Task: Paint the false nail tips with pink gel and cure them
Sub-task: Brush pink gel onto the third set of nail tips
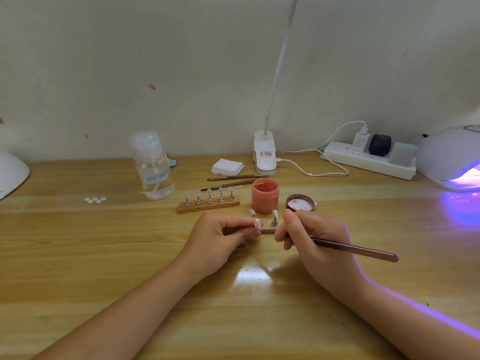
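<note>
Head cam: near to far
L hand (220,236): pinching nail tip (258,224), mid table (104,268)
R hand (315,236): gripping brush (358,249), bristle end hidden
Gel jar (265,194): open, just behind hands; lid (300,203) beside it
Rack (207,205): 5 tips, left of jar
Cure lamp (449,158): far right, lit purple

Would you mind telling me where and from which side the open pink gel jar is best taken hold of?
Grip the pink gel jar round its cylindrical side wall, below the open rim, fingers coming from the right rear. It stands upright with wet gel inside, so keep off the mouth. The nail-tip stand crowds its left, and both hands work just in front.
</note>
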The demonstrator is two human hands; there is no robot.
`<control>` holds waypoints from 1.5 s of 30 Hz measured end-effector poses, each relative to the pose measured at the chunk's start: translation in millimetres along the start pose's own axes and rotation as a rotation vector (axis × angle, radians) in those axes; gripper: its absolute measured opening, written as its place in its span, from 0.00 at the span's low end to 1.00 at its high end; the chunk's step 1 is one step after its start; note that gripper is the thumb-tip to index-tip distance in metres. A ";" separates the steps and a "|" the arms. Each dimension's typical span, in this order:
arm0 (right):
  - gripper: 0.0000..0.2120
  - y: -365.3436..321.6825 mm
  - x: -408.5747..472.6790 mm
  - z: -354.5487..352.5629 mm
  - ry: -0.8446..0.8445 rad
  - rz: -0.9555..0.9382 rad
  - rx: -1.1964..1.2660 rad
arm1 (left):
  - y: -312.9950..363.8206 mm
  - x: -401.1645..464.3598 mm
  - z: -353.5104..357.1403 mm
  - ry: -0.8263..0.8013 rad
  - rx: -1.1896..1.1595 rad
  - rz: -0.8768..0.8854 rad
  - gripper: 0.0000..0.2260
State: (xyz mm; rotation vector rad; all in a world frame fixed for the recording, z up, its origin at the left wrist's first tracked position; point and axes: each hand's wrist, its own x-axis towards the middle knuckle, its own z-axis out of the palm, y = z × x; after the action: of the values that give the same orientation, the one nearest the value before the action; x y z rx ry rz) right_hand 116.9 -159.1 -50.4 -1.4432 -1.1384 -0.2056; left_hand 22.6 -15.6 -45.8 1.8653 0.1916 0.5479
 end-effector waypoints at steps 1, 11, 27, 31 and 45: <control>0.17 -0.1 -1.0 -0.5 0.000 0.009 0.027 | -0.2 0.0 0.0 0.003 -0.004 -0.001 0.09; 0.14 0.4 1.8 2.1 0.028 -0.018 -0.039 | 0.9 -0.3 1.1 0.002 -0.035 0.005 0.06; 0.18 0.3 2.1 1.2 0.070 0.026 0.017 | 0.6 -0.1 1.0 0.018 -0.028 -0.012 0.05; 0.19 1.4 1.4 1.1 0.030 0.022 0.012 | -0.6 0.5 0.0 0.021 -0.008 0.001 0.08; 0.15 -0.5 2.3 1.5 0.046 -0.015 -0.056 | 0.8 0.4 0.5 0.021 -0.006 0.000 0.07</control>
State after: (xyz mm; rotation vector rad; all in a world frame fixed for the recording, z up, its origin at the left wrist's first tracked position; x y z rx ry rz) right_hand 117.0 -156.8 -48.9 -1.4720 -1.1135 -0.2820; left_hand 23.1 -16.2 -45.0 1.8546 0.2039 0.5676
